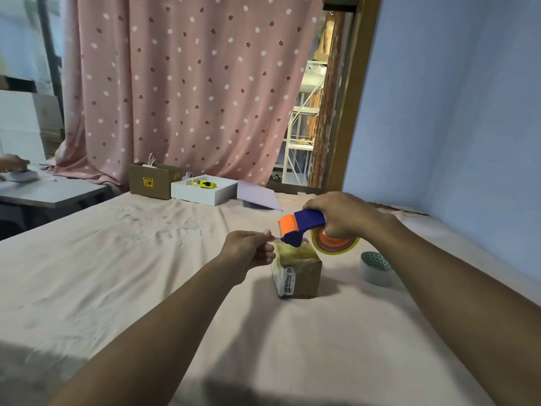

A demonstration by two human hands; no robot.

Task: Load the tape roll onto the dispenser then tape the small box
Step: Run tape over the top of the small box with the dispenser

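A small brown cardboard box (304, 271) stands on the pink-covered table, its top glossy with tape and a white label on its left side. My right hand (342, 215) grips a blue and orange tape dispenser (301, 225) just above the box's top. A yellowish clear tape roll (336, 247) sits on the dispenser's orange hub. My left hand (251, 250) hovers at the box's upper left, thumb and fingers pinched on the thin clear tape end that runs toward the dispenser's blade.
A second tape roll (377, 268) with a teal patterned core lies right of the box. At the table's far edge stand a brown carton (152, 181), a white tray (205, 191) with a yellow tool, and a lilac sheet (257, 194). A blue wall runs along the right.
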